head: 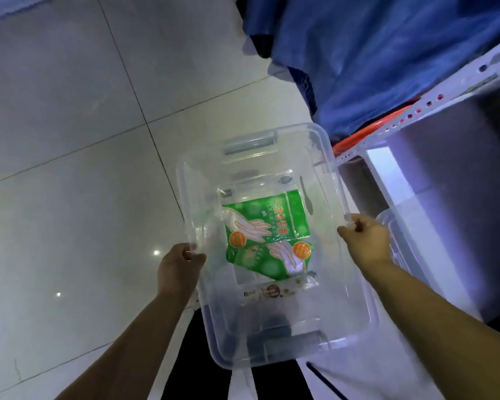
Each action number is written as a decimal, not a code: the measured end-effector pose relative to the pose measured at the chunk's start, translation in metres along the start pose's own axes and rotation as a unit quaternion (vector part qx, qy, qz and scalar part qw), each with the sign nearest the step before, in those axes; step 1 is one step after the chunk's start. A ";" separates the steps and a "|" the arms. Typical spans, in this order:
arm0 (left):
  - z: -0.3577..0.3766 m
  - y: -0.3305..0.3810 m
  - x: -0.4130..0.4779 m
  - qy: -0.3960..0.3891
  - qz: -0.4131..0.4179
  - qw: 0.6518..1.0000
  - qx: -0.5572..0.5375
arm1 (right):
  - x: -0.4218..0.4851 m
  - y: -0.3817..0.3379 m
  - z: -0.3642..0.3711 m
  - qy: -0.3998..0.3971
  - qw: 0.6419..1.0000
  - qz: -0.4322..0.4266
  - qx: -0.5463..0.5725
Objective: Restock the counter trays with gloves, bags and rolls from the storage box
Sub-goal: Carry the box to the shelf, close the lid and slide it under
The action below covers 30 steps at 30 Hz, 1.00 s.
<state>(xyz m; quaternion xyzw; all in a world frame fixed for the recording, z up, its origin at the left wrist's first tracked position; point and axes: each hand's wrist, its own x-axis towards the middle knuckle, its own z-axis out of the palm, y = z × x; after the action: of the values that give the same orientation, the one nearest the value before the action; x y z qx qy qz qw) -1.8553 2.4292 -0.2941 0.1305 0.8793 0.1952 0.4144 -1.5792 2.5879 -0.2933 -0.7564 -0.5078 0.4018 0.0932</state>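
Observation:
I hold a clear plastic storage box (355, 284) in front of me above the tiled floor. My left hand (179, 269) grips its left rim and my right hand (365, 239) grips its right rim. Inside, on the bottom, lies a green packet of disposable gloves (260, 223) printed with hands and orange circles. A second green packet (274, 261) lies partly under it, nearer to me. The box has grey latch handles at its far end (250, 144) and near end (289, 342).
Grey floor tiles (70, 140) spread to the left. A white perforated metal shelf rack (416, 116) stands at the right, with blue cloth (373, 53) draped over it and an orange strip beneath. Another clear container (399, 235) sits behind my right hand.

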 end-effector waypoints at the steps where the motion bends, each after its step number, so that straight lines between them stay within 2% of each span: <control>1: 0.013 -0.003 0.019 -0.005 -0.006 1.000 -0.002 | 0.014 0.007 0.012 0.001 1.000 0.011 0.003; 4: 0.048 -0.014 0.068 -0.008 -0.029 0.999 -0.025 | 0.052 0.026 0.046 0.007 1.000 0.021 0.003; 9: 0.090 -0.030 0.121 -0.018 -0.056 0.996 -0.073 | 0.098 0.051 0.084 -0.003 0.998 -0.021 -0.063; 13: 0.113 -0.038 0.141 -0.019 -0.051 0.997 -0.061 | 0.129 0.065 0.102 0.008 0.995 -0.047 -0.087; 18: 0.137 -0.048 0.155 -0.025 -0.044 0.998 -0.044 | 0.154 0.080 0.119 0.014 0.995 -0.040 -0.094; 23: 0.150 -0.053 0.158 -0.016 -0.002 1.000 -0.013 | 0.166 0.093 0.124 0.032 0.997 -0.017 -0.066; 26: 0.148 -0.048 0.156 -0.003 0.017 0.998 0.062 | 0.161 0.095 0.123 0.023 0.999 0.001 -0.028; 30: 0.141 -0.015 0.139 0.055 0.108 0.988 0.099 | 0.137 0.103 0.100 0.069 0.993 0.079 0.056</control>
<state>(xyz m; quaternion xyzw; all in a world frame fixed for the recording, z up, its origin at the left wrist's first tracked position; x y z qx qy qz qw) -1.8333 2.5031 -0.4768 0.2545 0.8965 0.1579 0.3266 -1.5559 2.6286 -0.4864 -0.8136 -0.4155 0.3823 0.1388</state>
